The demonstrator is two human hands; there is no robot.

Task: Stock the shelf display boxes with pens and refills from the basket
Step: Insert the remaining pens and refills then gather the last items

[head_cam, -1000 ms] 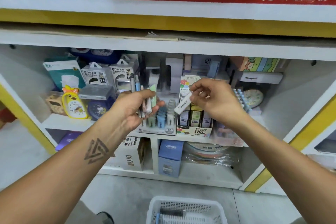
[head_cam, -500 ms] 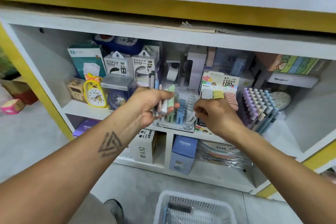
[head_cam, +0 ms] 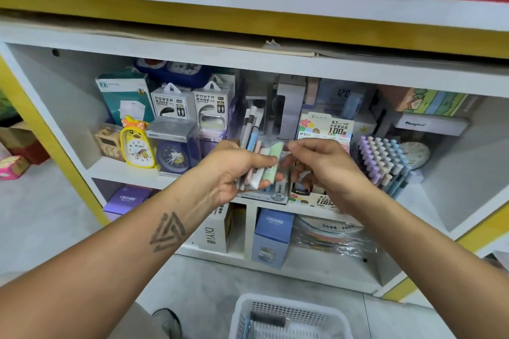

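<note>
A: Where does the stock sit right now?

B: Most of it is in the left hand (head_cam: 234,173), whose grip is curled round a bundle of pens and refill cases (head_cam: 261,165). The green case (head_cam: 272,162) is outermost and the pen tips stand up above the fist. The bundle hangs just in front of the 2B display box (head_cam: 276,195) on the middle shelf.

A: And the other hand?

B: The right hand (head_cam: 325,168) has come back to the bundle. A second ago it held a white refill case out over the boxes, and half a second ago it was low at the display boxes. Now that case is gone from its fingers, and thumb and forefinger are pinching at the top of the green case or something clear beside it. I can't tell which, the frame is blurred there.

A: So one piece got stocked?

B: That's my reading. The white case probably went into the box to the right of the 2B display box, under the 100-lead card (head_cam: 325,126), though the hand hides the slot. The next piece is being drawn from the bundle.

A: Much left?

B: Several pieces in the left hand, and more lie in the white basket (head_cam: 242,311) on the floor, well below the 2B display box. The pastel pen rack (head_cam: 382,157) stands to the right of it, already full.
</note>
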